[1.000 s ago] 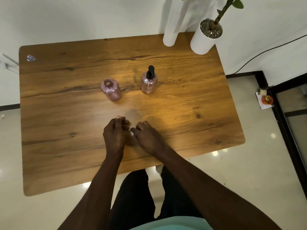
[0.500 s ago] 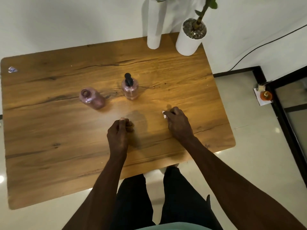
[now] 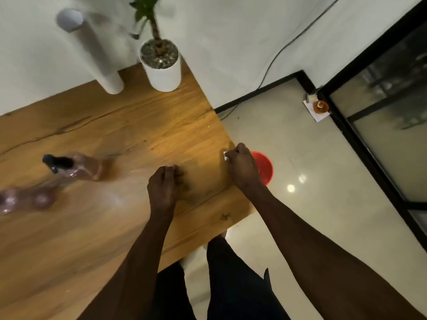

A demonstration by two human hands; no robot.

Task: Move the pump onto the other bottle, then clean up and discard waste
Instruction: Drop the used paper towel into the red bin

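Two pink bottles stand blurred on the wooden table (image 3: 97, 227) at the left. The one with the black pump (image 3: 76, 167) is nearer the middle; the open-necked bottle (image 3: 41, 199) is by the left edge. My right hand (image 3: 242, 167) is closed on a small white scrap (image 3: 225, 155) at the table's right edge, above a red bin (image 3: 265, 167) on the floor. My left hand (image 3: 164, 185) rests curled on the tabletop with nothing visible in it.
A white potted plant (image 3: 163, 68) and a white cylinder (image 3: 97, 56) stand at the table's back edge by the wall. On the tiled floor to the right are a cable, a small orange object (image 3: 320, 106) on paper, and a black-framed glass door (image 3: 381, 125).
My right hand carried the white scrap from beside the left hand out to the table's right edge. The view swung right, revealing the red bin. The left hand stayed put.
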